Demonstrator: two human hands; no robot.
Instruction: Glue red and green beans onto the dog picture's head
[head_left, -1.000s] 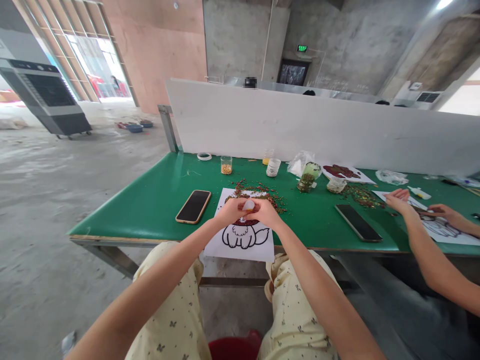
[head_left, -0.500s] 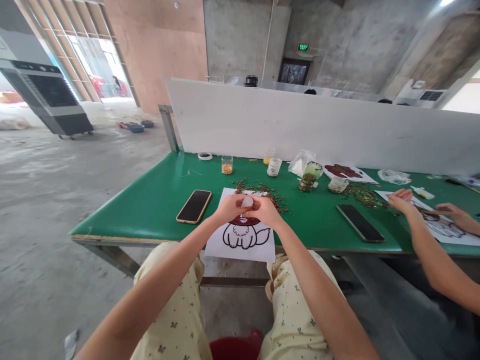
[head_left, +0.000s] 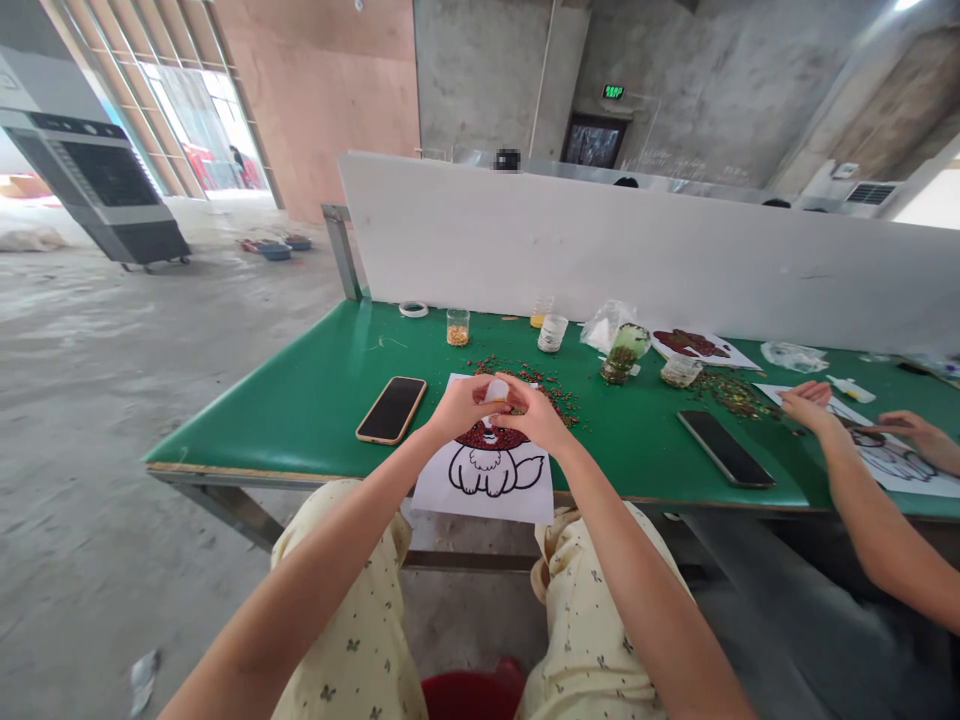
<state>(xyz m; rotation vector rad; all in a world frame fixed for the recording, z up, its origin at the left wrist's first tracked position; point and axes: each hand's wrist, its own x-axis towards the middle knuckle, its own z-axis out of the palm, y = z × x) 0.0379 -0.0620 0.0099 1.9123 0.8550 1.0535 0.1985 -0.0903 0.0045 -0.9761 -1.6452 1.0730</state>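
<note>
Both hands meet over the upper part of a white paper sheet (head_left: 435, 492) that bears a black outline drawing of a bushy-tailed animal. Its head area is covered with dark red grains (head_left: 489, 437). Between my fingers is a small white glue bottle (head_left: 496, 389), nozzle end down. My left hand (head_left: 461, 408) grips it from the left, fingers closed. From the other side my right hand (head_left: 536, 415) is closed on the same bottle. The fingers hide part of the bottle and the top of the drawing. Loose red and green grains (head_left: 559, 395) lie scattered just beyond the sheet.
A phone (head_left: 391, 410) lies left of the sheet, another phone (head_left: 724, 448) to the right. Farther back stand a cup of orange bits (head_left: 457, 330), a whitish cup (head_left: 552, 334) and a tipped green jar (head_left: 624, 355). A co-worker's hands (head_left: 810, 405) are at the right, over another drawing.
The hands have shifted slightly on the bottle, and more of the red-grained face shows beneath them. The whole view has moved a little. Both hands still hold the bottle.
</note>
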